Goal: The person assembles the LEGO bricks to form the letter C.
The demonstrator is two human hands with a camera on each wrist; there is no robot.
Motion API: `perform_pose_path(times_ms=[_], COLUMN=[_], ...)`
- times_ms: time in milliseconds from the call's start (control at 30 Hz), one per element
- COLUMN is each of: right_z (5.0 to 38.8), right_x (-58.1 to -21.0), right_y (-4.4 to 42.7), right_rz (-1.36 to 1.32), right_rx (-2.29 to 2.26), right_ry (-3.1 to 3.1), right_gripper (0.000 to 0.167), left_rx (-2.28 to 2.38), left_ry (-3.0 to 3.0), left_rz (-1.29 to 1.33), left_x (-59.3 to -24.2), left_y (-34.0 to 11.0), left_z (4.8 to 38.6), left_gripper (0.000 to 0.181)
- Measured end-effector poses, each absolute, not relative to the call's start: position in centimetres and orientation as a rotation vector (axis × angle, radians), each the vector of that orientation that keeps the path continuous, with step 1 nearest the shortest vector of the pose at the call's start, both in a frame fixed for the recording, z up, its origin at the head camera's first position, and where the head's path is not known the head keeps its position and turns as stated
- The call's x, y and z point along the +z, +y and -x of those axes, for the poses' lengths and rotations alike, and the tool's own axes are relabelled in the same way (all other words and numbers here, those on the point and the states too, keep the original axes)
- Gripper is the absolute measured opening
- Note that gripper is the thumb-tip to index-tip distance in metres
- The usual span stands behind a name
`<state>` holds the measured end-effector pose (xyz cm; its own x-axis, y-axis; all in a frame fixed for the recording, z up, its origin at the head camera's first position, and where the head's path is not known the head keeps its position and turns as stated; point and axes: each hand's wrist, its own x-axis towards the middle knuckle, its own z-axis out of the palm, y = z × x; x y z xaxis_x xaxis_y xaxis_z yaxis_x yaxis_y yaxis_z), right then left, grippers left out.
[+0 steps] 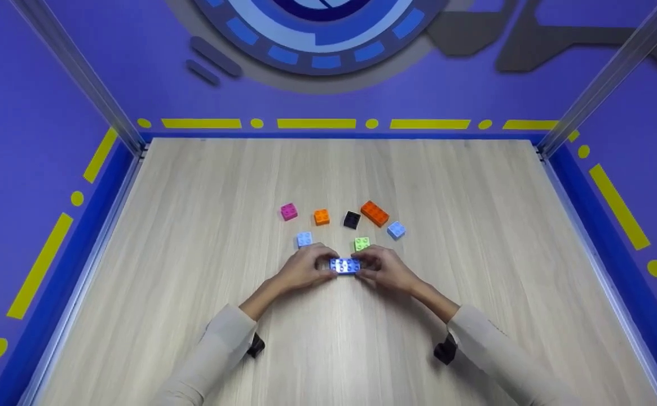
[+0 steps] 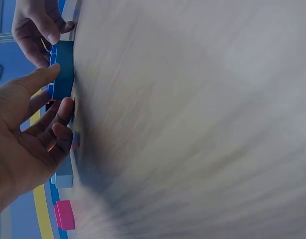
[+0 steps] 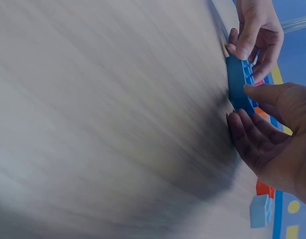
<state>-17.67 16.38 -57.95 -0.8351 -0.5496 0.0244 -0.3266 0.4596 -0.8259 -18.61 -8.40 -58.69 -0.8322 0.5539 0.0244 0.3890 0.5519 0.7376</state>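
Note:
A blue brick [image 1: 344, 266] with two rows of studs lies near the middle of the wooden table, studs up, with a hand at each end. The left hand [image 1: 307, 267] pinches its left end between thumb and fingers; the right hand [image 1: 386, 269] pinches its right end. In the left wrist view the thumb of the left hand [image 2: 31, 119] lies on the side of the blue brick [image 2: 63, 69]. The right wrist view has the right hand [image 3: 277, 132] with its thumb on the blue brick [image 3: 238, 84]. A lime green brick [image 1: 361, 243] sits just behind the right fingers, partly covered.
Behind the hands lie a light blue brick [image 1: 304, 239], a magenta brick [image 1: 289, 211], an orange brick [image 1: 321, 217], a black brick [image 1: 352, 220], a red-orange long brick [image 1: 374, 213] and a second light blue brick [image 1: 396, 230]. Blue-purple walls border the table [image 1: 204, 186].

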Motion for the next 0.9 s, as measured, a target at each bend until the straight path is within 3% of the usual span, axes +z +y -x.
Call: perform_pose_path(times_ms=[367,900], right_z=[18.9,20.3], right_x=[-57.0,-58.0], right_y=[17.5,17.0], right_rz=[0.727,0.618], right_rx=[-1.393,-1.409], right_ry=[2.527,2.599], right_gripper=[0.033,0.043], left_rx=[1.072,1.046], left_ry=[2.612,2.63], left_rz=[-0.796,-0.736], left_x=[-58.4,-58.5], left_y=[-8.5,-8.3], left_z=[18.7,18.5], left_gripper=[0.036,0.039])
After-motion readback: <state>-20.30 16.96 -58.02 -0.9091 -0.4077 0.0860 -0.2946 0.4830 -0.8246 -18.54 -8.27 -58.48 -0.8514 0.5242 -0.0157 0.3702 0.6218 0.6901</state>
